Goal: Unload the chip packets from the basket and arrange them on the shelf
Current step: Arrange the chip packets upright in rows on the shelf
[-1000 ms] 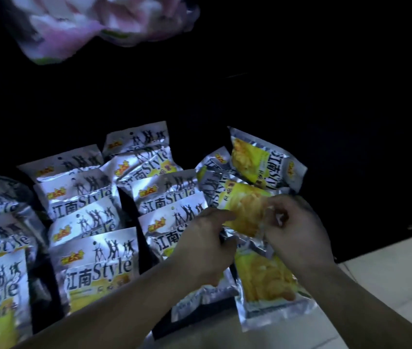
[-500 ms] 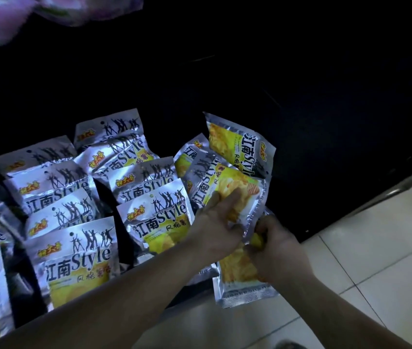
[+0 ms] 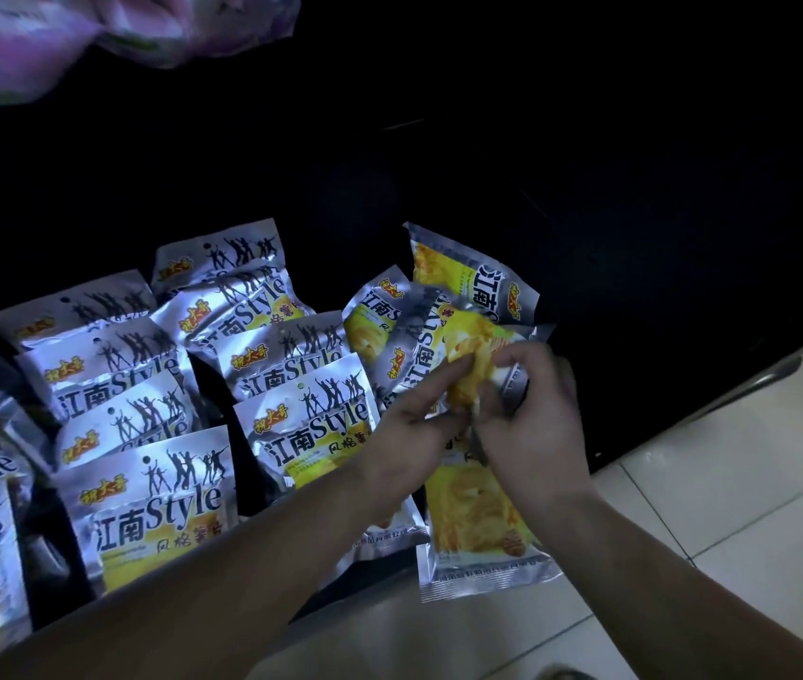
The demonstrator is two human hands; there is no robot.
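Chip packets [image 3: 154, 503]: silver metallised foil, glossy and crinkled, with printed yellow panels.
Held packet [image 3: 475, 343]: same foil, creased where it is pinched.
Shelf [image 3: 586, 188]: dark and matt; material cannot be told.
Floor tiles [image 3: 733, 507]: pale and smooth, faint sheen, thin grout lines.
Pink bags [image 3: 46, 36]: shiny plastic film, blurred.
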